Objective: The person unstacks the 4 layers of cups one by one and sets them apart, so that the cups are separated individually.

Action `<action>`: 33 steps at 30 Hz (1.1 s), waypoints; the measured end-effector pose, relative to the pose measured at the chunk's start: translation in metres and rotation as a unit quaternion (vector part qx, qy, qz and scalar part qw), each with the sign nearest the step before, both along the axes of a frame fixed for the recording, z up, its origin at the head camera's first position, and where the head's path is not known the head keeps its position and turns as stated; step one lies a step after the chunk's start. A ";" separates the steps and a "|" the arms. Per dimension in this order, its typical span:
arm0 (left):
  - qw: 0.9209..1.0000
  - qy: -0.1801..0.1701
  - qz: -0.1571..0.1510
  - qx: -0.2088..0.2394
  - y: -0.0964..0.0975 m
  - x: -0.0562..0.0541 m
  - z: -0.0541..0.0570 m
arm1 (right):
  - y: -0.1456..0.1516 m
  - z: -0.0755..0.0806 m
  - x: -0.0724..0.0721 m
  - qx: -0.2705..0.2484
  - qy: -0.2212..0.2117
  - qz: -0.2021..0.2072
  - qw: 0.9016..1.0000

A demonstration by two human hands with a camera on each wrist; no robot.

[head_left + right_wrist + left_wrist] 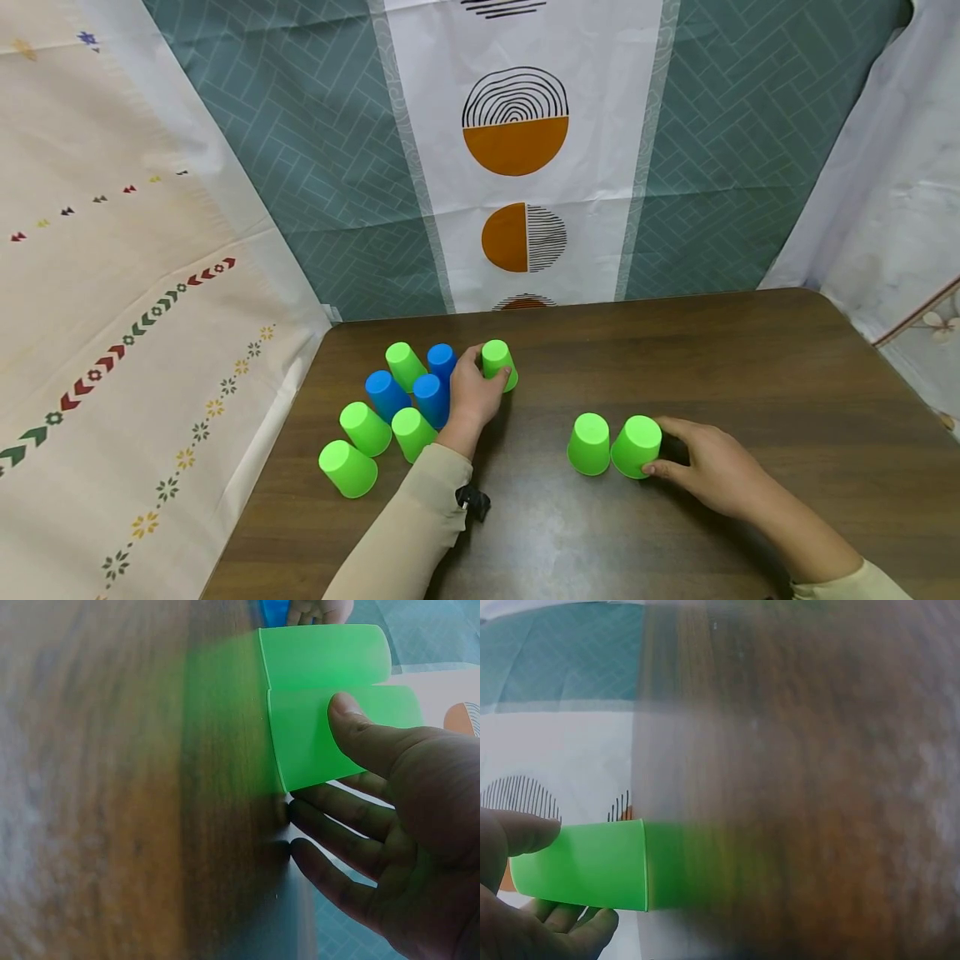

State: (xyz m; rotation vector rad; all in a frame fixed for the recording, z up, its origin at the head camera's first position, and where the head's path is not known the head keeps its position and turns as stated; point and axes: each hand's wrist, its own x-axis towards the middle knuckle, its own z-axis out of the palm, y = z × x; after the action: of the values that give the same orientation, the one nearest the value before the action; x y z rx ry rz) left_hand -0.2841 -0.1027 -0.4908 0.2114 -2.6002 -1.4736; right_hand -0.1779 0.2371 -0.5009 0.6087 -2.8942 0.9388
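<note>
My left hand grips a bright green plastic cup between thumb and fingers. The cup is upside down, and in the left wrist view its rim meets the tabletop. To the right, the thumb and fingers of my right hand hold another upturned green cup at its sides. Right beside that one stands a third green cup; in the right wrist view the two appear to touch. Left of my left hand, upturned blue cups and green cups are grouped close together.
All the cups are on a dark brown wooden table. Behind it hangs a teal and white patterned cloth. A cream embroidered cloth borders the left side, a white one the right. A black strap circles the left wrist.
</note>
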 end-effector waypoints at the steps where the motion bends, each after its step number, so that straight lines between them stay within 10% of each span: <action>1: 1.000 0.000 0.000 0.000 0.000 0.000 0.000 | 0.000 0.000 0.000 0.000 0.000 0.000 1.000; 33: 1.000 0.020 -0.002 -0.017 0.001 0.003 0.004 | 0.001 -0.001 -0.001 0.000 0.001 0.000 1.000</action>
State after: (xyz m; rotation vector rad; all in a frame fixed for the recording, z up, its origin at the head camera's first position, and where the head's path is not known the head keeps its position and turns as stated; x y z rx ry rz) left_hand -0.2810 -0.1022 -0.4871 0.1721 -2.5934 -1.4186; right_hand -0.1788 0.2380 -0.5018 0.6095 -2.8928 0.9373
